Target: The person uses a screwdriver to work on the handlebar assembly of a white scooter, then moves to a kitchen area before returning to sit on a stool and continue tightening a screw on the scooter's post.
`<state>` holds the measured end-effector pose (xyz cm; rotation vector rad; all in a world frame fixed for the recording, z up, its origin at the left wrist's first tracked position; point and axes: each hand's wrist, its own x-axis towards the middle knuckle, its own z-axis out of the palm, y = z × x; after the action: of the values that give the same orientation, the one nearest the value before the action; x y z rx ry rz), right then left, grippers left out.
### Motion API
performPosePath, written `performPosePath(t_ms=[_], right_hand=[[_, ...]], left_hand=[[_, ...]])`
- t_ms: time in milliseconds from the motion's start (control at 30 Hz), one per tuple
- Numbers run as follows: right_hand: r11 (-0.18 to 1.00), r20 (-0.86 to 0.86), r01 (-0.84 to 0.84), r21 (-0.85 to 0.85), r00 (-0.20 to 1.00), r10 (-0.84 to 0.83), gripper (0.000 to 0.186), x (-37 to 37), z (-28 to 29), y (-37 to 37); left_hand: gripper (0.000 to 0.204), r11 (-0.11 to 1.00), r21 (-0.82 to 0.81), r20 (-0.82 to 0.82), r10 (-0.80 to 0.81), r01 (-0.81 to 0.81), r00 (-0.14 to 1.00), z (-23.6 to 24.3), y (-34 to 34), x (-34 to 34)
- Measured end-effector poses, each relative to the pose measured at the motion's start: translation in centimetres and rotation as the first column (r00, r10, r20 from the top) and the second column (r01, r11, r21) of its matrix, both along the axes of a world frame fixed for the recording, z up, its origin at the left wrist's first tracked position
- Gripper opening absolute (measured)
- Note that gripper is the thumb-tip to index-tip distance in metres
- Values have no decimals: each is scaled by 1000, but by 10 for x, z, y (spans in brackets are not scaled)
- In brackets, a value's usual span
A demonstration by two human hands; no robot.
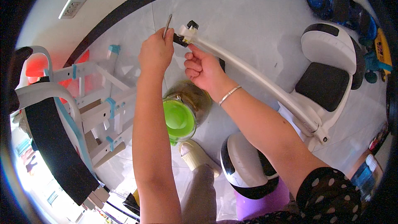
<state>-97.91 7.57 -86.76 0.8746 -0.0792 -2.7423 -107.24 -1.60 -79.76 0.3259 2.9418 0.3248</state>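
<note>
My left hand [156, 52] is closed round a screwdriver [168, 24], whose slim metal shaft points up past my thumb; its handle is hidden in my fist. Beside that fist is the far end of a white steering pole [248, 72], with a black fitting [180, 40] and a black cap [192, 24]. My right hand [206, 68] has its index fingertip against the black fitting, while its other fingers curl in; the thumb is hidden. The pole slants down to the right to a white and black self-balancing scooter [322, 85] on the floor.
Below my hands stands a clear container with a bright green basin [179, 118]. A purple stool [261, 203] is under the scooter's near wheel cover [244, 161]. Left is a white-and-blue metal frame [97, 110] with a black pad [58, 145]. Blue water bottles [327, 0] line the back right.
</note>
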Motion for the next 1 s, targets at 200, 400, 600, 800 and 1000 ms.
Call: performPosePath(t_ms=[200,400,600,800,1000], right_hand=[[998,-20,22,52,1000,-21,10,-8,-4,9],[967,7,14,253,1000,-17,38,23,-8,11],[957,-69,-99,272,990,122,41,14,5,12],[771,-55,-208,602,952,300,50,6,49,3],[699,-23,-258,667,931,365,45,25,37,7]], left_hand=[[38,1000,24,-21,-12,13,1000,-2,-4,-1],[38,1000,-7,-5,10,-10,1000,0,-3,0],[39,999,-27,22,25,-24,999,0,-1,0],[38,999,-38,-2,16,-16,1000,4,-4,3],[39,993,-103,-7,-51,50,999,31,-11,11]])
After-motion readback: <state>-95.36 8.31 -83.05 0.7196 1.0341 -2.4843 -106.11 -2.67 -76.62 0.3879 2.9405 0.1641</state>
